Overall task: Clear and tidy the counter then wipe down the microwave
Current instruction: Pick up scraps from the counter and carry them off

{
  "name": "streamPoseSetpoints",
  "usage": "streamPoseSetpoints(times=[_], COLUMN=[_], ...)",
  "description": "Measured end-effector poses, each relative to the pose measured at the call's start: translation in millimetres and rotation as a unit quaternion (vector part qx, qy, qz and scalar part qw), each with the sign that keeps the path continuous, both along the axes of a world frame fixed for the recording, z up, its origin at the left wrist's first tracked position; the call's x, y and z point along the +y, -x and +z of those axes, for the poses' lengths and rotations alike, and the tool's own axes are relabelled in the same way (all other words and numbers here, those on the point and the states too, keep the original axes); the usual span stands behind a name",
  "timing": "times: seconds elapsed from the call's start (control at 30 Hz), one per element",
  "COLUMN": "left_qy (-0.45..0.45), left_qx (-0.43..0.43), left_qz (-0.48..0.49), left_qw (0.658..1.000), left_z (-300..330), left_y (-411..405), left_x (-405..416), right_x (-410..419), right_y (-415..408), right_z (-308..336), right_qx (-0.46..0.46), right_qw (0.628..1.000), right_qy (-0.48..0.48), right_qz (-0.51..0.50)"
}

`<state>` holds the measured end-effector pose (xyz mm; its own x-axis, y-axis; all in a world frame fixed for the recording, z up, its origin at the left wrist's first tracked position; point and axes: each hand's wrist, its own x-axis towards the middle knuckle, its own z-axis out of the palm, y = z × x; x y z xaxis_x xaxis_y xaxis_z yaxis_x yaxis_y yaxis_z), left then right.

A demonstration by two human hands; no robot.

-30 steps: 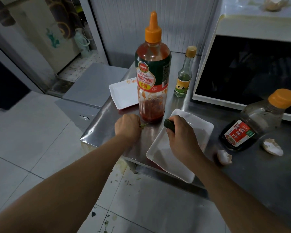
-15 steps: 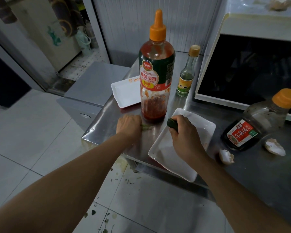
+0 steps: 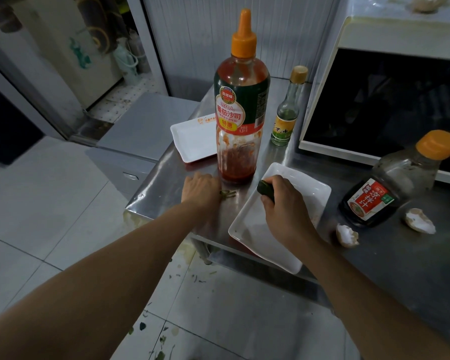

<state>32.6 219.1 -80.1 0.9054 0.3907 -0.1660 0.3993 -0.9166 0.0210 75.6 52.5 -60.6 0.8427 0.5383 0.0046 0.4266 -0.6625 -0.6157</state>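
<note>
My right hand [image 3: 283,203] grips a dark green vegetable piece [image 3: 266,189] above a white rectangular plate [image 3: 260,240] that overhangs the steel counter's [image 3: 166,183] front edge. My left hand [image 3: 199,189] lies knuckles-up on the counter, beside a small clump of green scraps [image 3: 227,194] at its fingers; whether it pinches them is hidden. A tall tomato sauce bottle [image 3: 240,113] with an orange cap stands just behind both hands. The white microwave [image 3: 385,100] with a dark door sits at the back right.
A second white plate [image 3: 192,137] lies behind the sauce bottle. A small green-labelled bottle [image 3: 287,107] stands by the microwave. A dressing bottle [image 3: 395,183] lies tilted at the right, with two eggshell pieces [image 3: 346,235] [image 3: 420,220] near it. Green scraps litter the floor tiles [image 3: 161,341].
Both hands stay nearly where they were. The green scraps now show more plainly beside my left hand's fingers. The view has shifted slightly.
</note>
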Motion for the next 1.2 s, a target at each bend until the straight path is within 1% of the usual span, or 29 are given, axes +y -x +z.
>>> streamPoseSetpoints(times=[0.07, 0.23, 0.37, 0.47, 0.77, 0.9, 1.2], left_qy=[0.013, 0.046, 0.089, 0.100, 0.133, 0.157, 0.179], left_qx=[-0.010, -0.066, -0.112, -0.131, -0.139, -0.168, -0.180], left_qz=[0.003, 0.019, 0.026, 0.036, 0.106, 0.120, 0.127], left_qw=[1.000, 0.997, 0.989, 0.986, 0.976, 0.966, 0.959], left_z=[1, 11, 22, 27, 15, 7, -7], left_y=[2, 8, 12, 22, 54, 51, 53], left_x=[1, 3, 7, 12, 32, 30, 26], right_x=[0, 1, 4, 6, 17, 18, 21], right_y=[1, 4, 8, 12, 23, 21, 17], right_z=[0, 3, 8, 13, 15, 10, 2], right_qx=[-0.002, -0.004, -0.005, -0.011, -0.013, -0.018, -0.010], right_qw=[1.000, 1.000, 1.000, 1.000, 1.000, 1.000, 1.000], right_qy=[0.000, 0.004, 0.007, 0.009, 0.003, 0.015, 0.021], right_qz=[-0.002, 0.002, 0.011, 0.017, 0.023, 0.019, 0.019])
